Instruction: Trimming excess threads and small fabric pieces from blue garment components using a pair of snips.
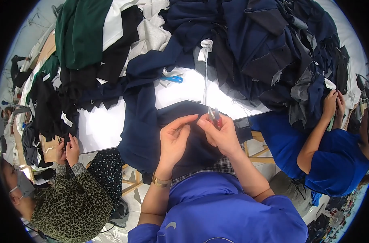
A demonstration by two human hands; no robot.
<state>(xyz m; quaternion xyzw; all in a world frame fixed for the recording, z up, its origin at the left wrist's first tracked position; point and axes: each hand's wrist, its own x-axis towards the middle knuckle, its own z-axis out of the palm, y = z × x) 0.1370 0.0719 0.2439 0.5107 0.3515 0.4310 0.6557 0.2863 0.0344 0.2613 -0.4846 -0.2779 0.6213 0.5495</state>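
My right hand (222, 133) is closed around a small pair of thread snips (215, 117) with red handles, their metal tips pointing away from me. Just left of it, my left hand (174, 139) has its fingers stretched toward the snips, the thumb a little apart; I see nothing held in it. Under both hands a dark navy garment (138, 117) drapes over the table edge and toward my lap. A white cord (206, 77) runs down the table from a knotted scrap of white cloth (205, 45), ending near the snips.
Navy and dark grey garments (265, 44) are heaped at the far right. Black, green and white clothes (85, 36) pile up at the far left. A blue tool (172, 79) lies on the white table (99, 125). Co-workers sit at left (73, 202) and right (334, 162), hands on fabric.
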